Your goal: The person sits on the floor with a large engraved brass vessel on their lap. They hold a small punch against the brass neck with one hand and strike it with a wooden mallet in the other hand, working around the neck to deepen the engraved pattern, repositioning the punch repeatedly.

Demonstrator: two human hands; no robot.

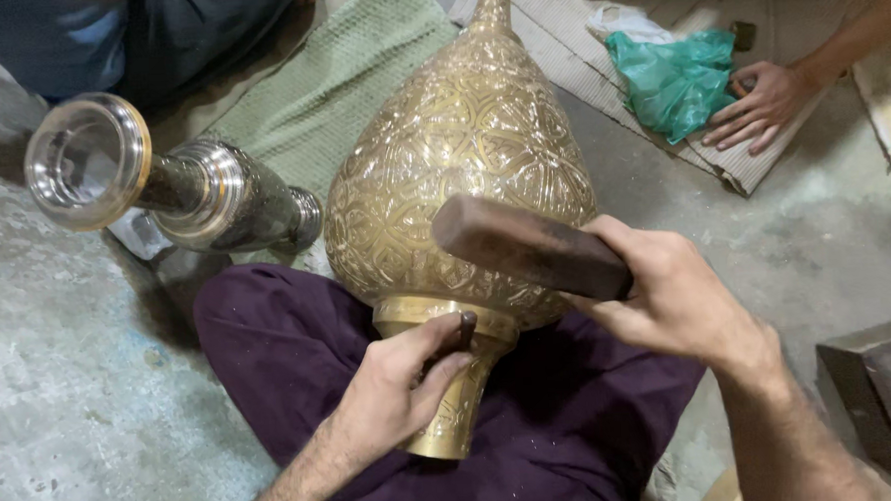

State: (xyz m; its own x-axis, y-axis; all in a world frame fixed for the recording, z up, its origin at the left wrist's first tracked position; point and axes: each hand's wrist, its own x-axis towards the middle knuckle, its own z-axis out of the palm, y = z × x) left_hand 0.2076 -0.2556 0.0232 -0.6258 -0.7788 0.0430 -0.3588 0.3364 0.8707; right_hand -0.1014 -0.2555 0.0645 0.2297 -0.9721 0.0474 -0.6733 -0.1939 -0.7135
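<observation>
A large embossed brass vessel (462,170), teardrop shaped, lies across my lap on purple cloth (280,358), its pointed tip away from me and its neck toward me. My left hand (396,383) grips a small dark chisel (463,332) set against the neck's collar. My right hand (673,296) holds a dark wooden block (525,245) raised over the vessel's belly, just above the chisel.
A silver and dark metal stand (162,183) lies at the left on the concrete floor. A green towel (343,80) lies behind the vessel. Another person's hand (760,107) rests beside a green plastic bag (673,75) on a mat. A dark metal block (887,391) sits at right.
</observation>
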